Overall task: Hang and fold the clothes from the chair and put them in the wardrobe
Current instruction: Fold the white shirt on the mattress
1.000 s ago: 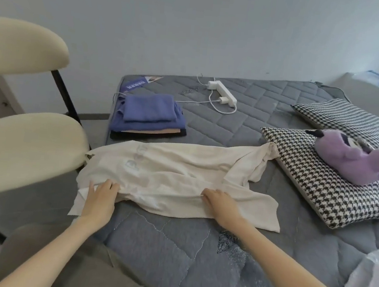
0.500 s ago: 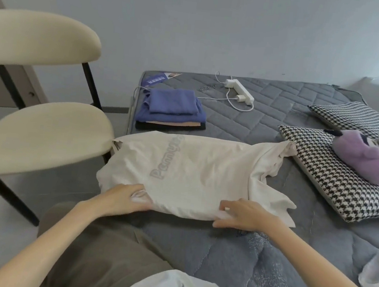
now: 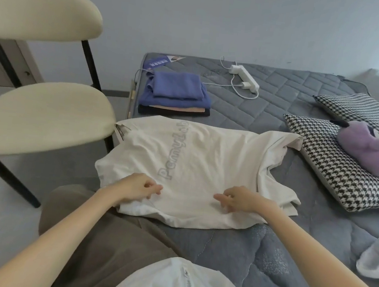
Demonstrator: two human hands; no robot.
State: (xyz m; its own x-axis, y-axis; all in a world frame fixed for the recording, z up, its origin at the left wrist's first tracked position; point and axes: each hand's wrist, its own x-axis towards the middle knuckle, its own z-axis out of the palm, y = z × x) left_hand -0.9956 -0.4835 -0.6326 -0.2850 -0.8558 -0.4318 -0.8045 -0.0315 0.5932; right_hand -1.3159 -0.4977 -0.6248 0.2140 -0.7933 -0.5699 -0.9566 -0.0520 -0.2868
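Observation:
A cream T-shirt (image 3: 205,159) with grey lettering lies spread on the grey quilted mattress (image 3: 280,111), its near edge folded under and one sleeve bunched at the right. My left hand (image 3: 137,188) rests on the shirt's near left part with loosely bent fingers. My right hand (image 3: 241,199) lies on the near right part, fingers spread and pointing left. Neither hand plainly grips the cloth. Behind the shirt sits a stack of folded clothes (image 3: 177,95), blue on top. The cream chair (image 3: 41,116) stands at the left, its seat bare.
Two houndstooth pillows (image 3: 344,178) with a purple plush toy (image 3: 368,148) lie at the right. A white power strip (image 3: 244,76) with cables sits at the back. A white plastic bag (image 3: 377,256) lies at the near right. My knee in brown trousers (image 3: 94,238) is on the bed edge.
The shirt went from a narrow crumpled strip to a flatter spread with the lettering up. Both hands left the near edge and moved inward onto the shirt, closer together.

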